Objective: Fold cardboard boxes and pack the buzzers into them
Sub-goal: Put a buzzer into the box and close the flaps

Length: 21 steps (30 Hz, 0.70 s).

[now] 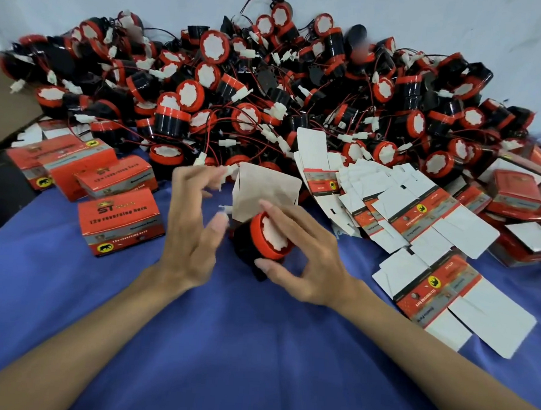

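While bare blue cloth (254,346) fills the lower frame, the right hand (309,270) pinches a buzzer (273,240) at centre; the blurred left hand (188,231) seems spread open beside it. An open box (264,188) stands just behind, flat blanks (420,220) crowd the right, and the buzzer pile (269,94) spans the top.

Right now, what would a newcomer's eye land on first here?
The huge heap of red-and-black buzzers with tangled wires, piled across the back of the blue cloth. Next, the right hand gripping a single buzzer at centre, with flat box blanks fanned out to the right and folded boxes left.
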Motion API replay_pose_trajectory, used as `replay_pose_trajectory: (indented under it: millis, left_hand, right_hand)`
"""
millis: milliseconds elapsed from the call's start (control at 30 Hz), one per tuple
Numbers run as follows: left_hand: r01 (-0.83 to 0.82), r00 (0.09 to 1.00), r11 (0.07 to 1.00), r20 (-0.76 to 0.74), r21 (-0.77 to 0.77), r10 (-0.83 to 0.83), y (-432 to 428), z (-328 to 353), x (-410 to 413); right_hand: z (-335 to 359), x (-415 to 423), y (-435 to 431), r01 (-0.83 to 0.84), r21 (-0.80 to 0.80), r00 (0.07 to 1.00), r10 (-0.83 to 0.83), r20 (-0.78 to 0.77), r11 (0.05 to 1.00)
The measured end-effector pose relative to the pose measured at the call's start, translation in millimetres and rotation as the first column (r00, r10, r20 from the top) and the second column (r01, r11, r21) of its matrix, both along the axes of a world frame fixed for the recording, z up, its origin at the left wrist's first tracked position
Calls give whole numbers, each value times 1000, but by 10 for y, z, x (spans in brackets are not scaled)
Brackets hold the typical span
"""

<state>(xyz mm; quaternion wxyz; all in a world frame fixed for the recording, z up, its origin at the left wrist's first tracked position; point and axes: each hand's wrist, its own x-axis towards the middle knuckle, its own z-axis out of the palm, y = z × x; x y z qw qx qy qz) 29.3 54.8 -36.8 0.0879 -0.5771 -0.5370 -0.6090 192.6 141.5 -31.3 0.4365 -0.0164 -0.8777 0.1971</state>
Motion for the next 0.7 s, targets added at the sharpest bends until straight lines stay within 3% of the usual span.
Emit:
replay_pose_trajectory:
  millis: [67,133,233,333,433,567,700]
  left_hand:
    - [48,987,998,-148,-48,-54,-14,1,44]
    - [60,967,989,-239,-137,-91,-18,-18,57]
    - [60,972,991,-220,-120,-85,-30,-42,50]
    - [107,989,994,-94,-38,-110,-33,-37,97]
    - [118,979,988,154,101,-133,-15,10,116]
    - [88,854,973,486,214,-184,1,81,13]
    - [265,762,937,546,227,-348,-6,92,17]
  right_hand:
    - [30,-22,-45,-1,-104,1000,-1,-13,995]
    - [63,-35,-109,-15,-307,1000,17,2,952]
    - [93,-46,-146,-30,-443,999,42,18,896]
    - [123,-4,-113,-158,-433,984,180,11,888]
    - [189,30,-75,-195,-472,955,277,111,860]
    - [227,-27,-75,-144,-511,973,216,85,848]
    - [234,15,-48,-129,-459,981,180,68,879]
